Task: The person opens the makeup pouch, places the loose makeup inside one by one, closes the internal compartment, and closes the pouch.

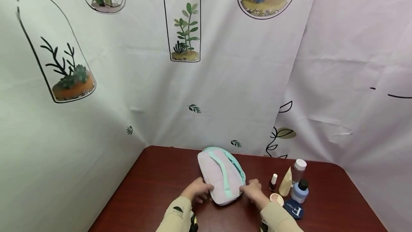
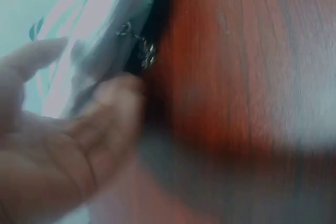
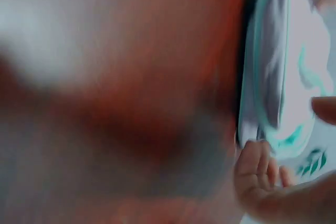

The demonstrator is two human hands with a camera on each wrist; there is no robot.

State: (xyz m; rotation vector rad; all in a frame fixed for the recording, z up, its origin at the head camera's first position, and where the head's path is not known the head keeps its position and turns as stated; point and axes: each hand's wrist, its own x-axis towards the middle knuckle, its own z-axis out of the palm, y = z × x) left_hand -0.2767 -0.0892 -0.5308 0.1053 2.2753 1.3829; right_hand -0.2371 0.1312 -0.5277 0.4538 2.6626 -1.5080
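A pale pinkish-white zip pouch (image 1: 215, 174) with mint-green trim and a mint strap handle lies at a slant on the dark red wooden table (image 1: 161, 174). At its lower left edge is my left hand (image 1: 197, 189), thumb reaching over the top and loosely bent fingers beside the side. The left wrist view shows that hand (image 2: 73, 135) blurred, close to the metal zipper pull (image 2: 147, 53). My right hand (image 1: 254, 191) is at the pouch's right corner. In the right wrist view its thumb and fingers stand apart around the pouch's end (image 3: 286, 140).
On the right stand a nail polish bottle (image 1: 273, 182), a cream tube (image 1: 285, 183), a clear white-capped bottle (image 1: 299, 171) and a blue black-capped bottle (image 1: 300, 192). A round compact (image 1: 276, 199) and a dark blue disc (image 1: 294, 208) lie before them. A printed curtain (image 1: 225, 92) hangs behind.
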